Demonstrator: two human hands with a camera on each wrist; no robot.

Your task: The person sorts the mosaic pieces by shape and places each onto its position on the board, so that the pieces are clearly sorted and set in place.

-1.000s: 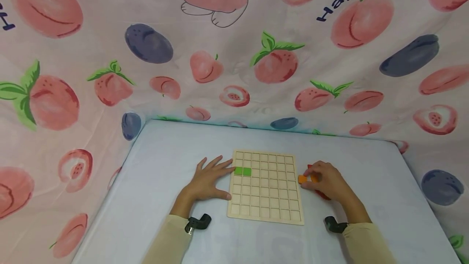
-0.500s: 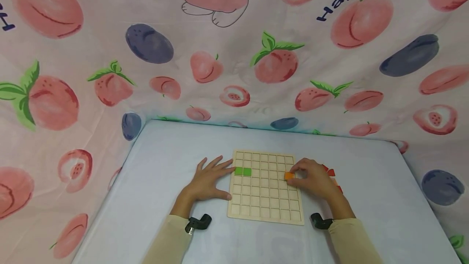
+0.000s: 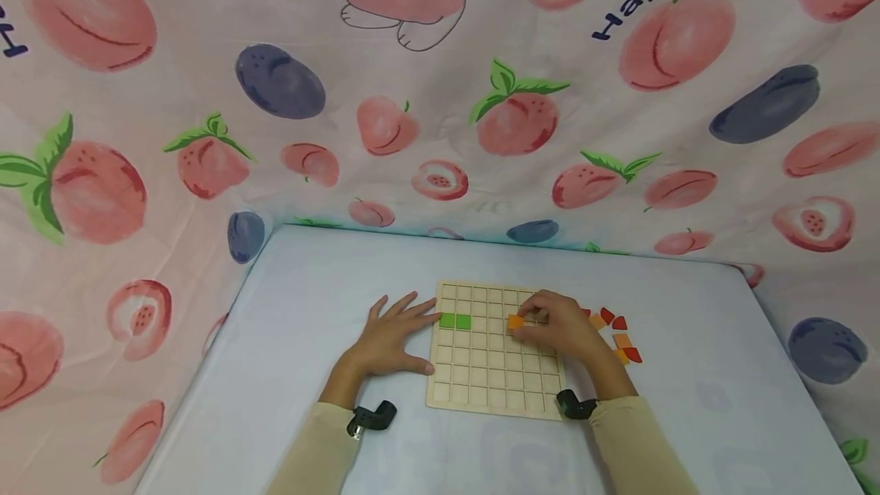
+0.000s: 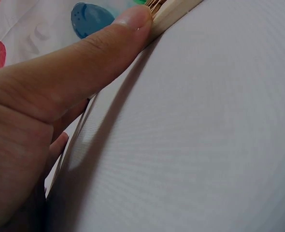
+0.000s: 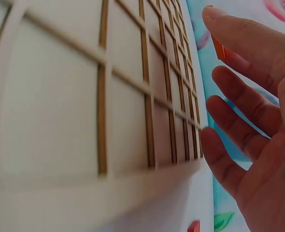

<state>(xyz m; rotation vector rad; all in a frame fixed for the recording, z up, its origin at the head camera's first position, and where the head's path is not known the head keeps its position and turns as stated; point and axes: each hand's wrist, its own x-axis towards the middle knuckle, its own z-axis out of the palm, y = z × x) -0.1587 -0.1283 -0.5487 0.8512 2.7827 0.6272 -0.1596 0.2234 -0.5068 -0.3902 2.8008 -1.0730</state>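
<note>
A pale wooden grid board (image 3: 481, 380) lies on the table, with two green square tiles (image 3: 455, 321) side by side in its cells near the left edge. My left hand (image 3: 388, 338) rests at that edge, fingers spread and straight; its thumb (image 4: 99, 58) touches the board's side in the left wrist view. Over the right half of the board, my right hand (image 3: 560, 327) pinches an orange square tile (image 3: 515, 322) between thumb and finger. The right wrist view shows the tile (image 5: 219, 48) edge-on, above the board, with the other fingers loosely bent.
Right of the board lies a loose group of several red and orange pieces (image 3: 622, 341), partly behind the right hand. A white cloth covers the table (image 3: 330, 266). A fruit-printed curtain (image 3: 412, 98) rises behind and at the sides.
My right hand has moved left from the loose pieces to above the board, carrying the orange tile. Those pieces have come into view. My left hand has stayed still.
</note>
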